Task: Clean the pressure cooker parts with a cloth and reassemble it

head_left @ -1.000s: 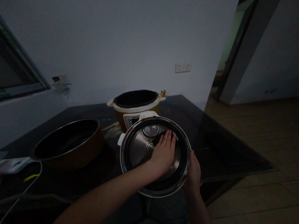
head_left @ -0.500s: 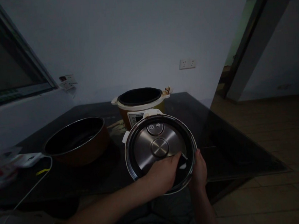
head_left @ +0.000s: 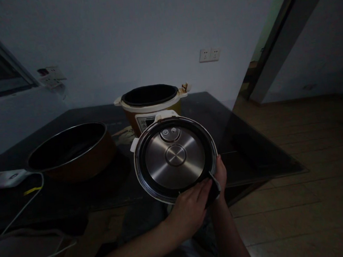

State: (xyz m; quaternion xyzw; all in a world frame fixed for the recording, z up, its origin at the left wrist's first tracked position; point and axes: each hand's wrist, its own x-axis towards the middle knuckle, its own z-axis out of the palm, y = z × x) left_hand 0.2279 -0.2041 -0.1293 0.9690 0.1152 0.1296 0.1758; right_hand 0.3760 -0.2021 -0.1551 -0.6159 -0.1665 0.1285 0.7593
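Note:
A round pressure cooker lid [head_left: 162,164] is tilted up towards me, its brushed-steel inner face showing inside a dark seal ring. At the lid's right edge, my right hand [head_left: 221,174] is closed on the rim, most of its fingers hidden behind. My left hand [head_left: 191,205] presses a dark cloth [head_left: 214,190] with a pale edge against the lower right rim. Beyond the lid stands the cooker body [head_left: 150,106], orange-brown with a white rim, open at the top. A wide brown pot [head_left: 73,155] with a dark inside sits to the left.
Everything stands on a dark table [head_left: 249,146] against a wall. A white power strip [head_left: 9,179] with a pale cable lies at the left, near a yellow strip [head_left: 32,190]. Wall sockets [head_left: 210,55] are above the table, and tiled floor [head_left: 283,210] lies to the right.
My left hand has moved the cloth from the inner lower right of the lid down to its outer rim. My right hand still holds the lid's edge. The view has shifted slightly.

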